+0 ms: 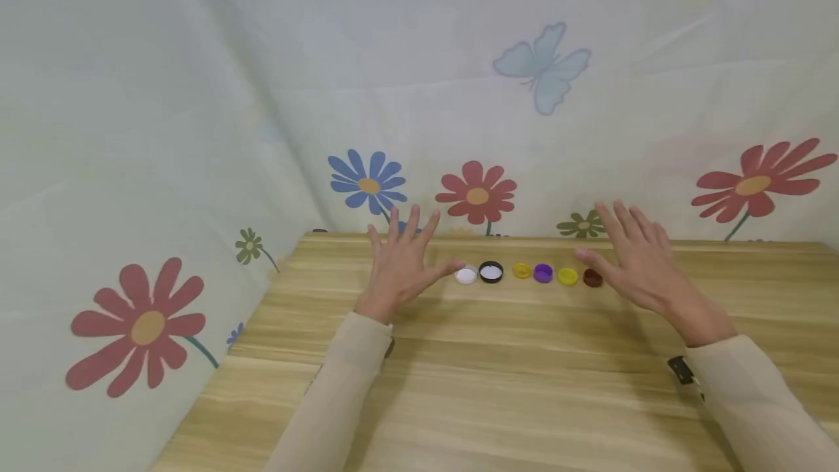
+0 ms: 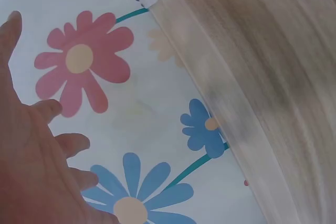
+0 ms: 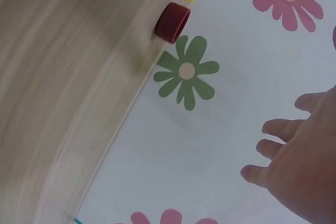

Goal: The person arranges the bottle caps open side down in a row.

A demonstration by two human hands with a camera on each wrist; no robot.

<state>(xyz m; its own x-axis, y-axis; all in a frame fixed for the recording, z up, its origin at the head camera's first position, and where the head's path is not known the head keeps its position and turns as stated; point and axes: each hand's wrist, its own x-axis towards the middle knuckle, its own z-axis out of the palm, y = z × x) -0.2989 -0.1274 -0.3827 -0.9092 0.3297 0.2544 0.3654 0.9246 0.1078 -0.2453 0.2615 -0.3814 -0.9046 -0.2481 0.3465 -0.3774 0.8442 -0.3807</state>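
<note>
Several bottle-cap-like round lids lie in a row along the far part of the table. From left to right they are a clear-white lid (image 1: pixel 466 275), a black-rimmed lid (image 1: pixel 491 272), an orange-yellow lid (image 1: pixel 521 271), a purple lid (image 1: pixel 542 273), a yellow lid (image 1: pixel 567 277) and a dark red lid (image 1: pixel 593 278). My left hand (image 1: pixel 398 268) is spread with its thumb tip right at the clear-white lid. My right hand (image 1: pixel 637 264) is spread too, its thumb overlapping the dark red lid in the head view. Neither hand holds anything. In the right wrist view the dark red lid (image 3: pixel 172 23) shows its hollow side.
The wood-grain table (image 1: pixel 498 384) ends at a far edge against a white cloth (image 1: pixel 419 79) printed with flowers and a butterfly. The cloth also rises along the table's left side. A dark wrist device (image 1: pixel 682 370) shows at the right sleeve.
</note>
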